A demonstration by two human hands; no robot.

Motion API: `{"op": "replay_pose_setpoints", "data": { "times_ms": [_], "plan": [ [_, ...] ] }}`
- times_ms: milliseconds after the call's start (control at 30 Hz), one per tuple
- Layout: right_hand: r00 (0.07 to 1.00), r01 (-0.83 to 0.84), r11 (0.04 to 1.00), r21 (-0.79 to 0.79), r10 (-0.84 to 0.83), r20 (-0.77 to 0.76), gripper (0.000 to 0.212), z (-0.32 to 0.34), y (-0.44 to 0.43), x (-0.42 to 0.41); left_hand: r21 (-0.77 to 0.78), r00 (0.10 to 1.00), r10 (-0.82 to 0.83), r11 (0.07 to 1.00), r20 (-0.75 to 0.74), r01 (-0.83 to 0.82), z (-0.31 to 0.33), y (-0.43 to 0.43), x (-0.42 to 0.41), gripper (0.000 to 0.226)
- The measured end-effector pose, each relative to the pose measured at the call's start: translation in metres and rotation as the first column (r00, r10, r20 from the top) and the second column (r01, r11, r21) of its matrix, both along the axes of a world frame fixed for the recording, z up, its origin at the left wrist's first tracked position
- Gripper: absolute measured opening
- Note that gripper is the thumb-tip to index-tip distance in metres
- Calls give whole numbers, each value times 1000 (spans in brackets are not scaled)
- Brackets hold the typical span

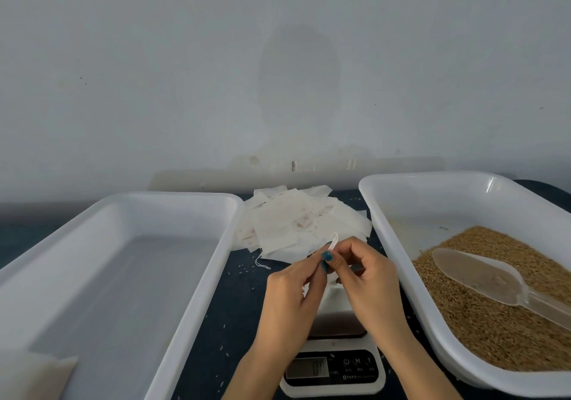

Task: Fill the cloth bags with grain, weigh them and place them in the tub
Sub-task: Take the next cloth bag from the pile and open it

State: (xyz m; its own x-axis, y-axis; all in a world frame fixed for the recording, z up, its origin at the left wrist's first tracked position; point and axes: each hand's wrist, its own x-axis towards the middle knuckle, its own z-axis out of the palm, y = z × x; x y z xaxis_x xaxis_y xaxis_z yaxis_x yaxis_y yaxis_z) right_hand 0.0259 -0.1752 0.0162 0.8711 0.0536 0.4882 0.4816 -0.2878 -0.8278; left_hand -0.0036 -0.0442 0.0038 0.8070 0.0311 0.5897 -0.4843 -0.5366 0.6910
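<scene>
My left hand [293, 294] and my right hand [367, 285] meet above the scale [333, 365], both pinching a small white cloth bag [332, 296] and its drawstring loop [333, 240]. The bag hangs between my palms, mostly hidden by them. A pile of empty cloth bags [296, 220] lies just beyond my hands. The white tub [197, 276] on the left holds one filled bag [34, 372] at its near corner. On the right, a white tray [386, 220] holds brown grain [494, 319] with a clear plastic scoop [482, 276] lying on it.
The dark tabletop [234, 300] between the tub and scale carries scattered loose grains. A pale wall [278, 75] stands close behind the table. A loose string end [262, 264] trails from the bag pile.
</scene>
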Motion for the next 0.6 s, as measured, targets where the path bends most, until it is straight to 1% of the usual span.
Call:
{"op": "replay_pose_setpoints", "data": {
  "times_ms": [67, 167, 233, 300, 367, 433, 467, 533, 567, 600],
  "plan": [
    [999, 22, 999, -31, -21, 24, 25, 0, 0, 0, -53, 999, -28, 998, -34, 26, 1, -1, 0, 24],
    [998, 30, 997, -77, -26, 49, 30, 0, -1, 0, -218, 985, -119, 972, -121, 90, 5, -1, -1, 23],
    [997, 40, 993, -115, -33, 63, 30, 0, 0, 0, -257, 978, -132, 962, -162, 88, 5, 1, 0, 26],
    [998, 36, 989, -140, -27, 61, 25, 0, 1, 1, -275, 979, -103, 960, -177, 52, 6, 1, 0, 26],
    [999, 8, 987, -160, 0, 46, 19, -1, 2, 1, -301, 982, 4, 952, -188, -61, 5, 2, 2, 31],
    [999, -20, 981, -192, 26, 30, 15, -2, 4, -2, -246, 975, 147, 952, -165, -185, 3, 8, 3, 32],
    [999, -27, 977, -211, 33, 26, 14, -2, 4, -4, -173, 968, 220, 956, -118, -238, 4, 11, 4, 29],
    [999, -23, 969, -246, 29, 21, 12, -2, 6, -7, 43, 936, 349, 935, 53, -351, 8, 16, 2, 13],
    [1000, -15, 969, -247, 21, 22, 12, -1, 7, -8, 129, 921, 368, 915, 124, -383, 8, 17, 1, 11],
    [1000, -8, 973, -231, 13, 18, 14, 0, 7, -7, 159, 914, 366, 906, 174, -393, 5, 17, 1, 16]
  ]
}}
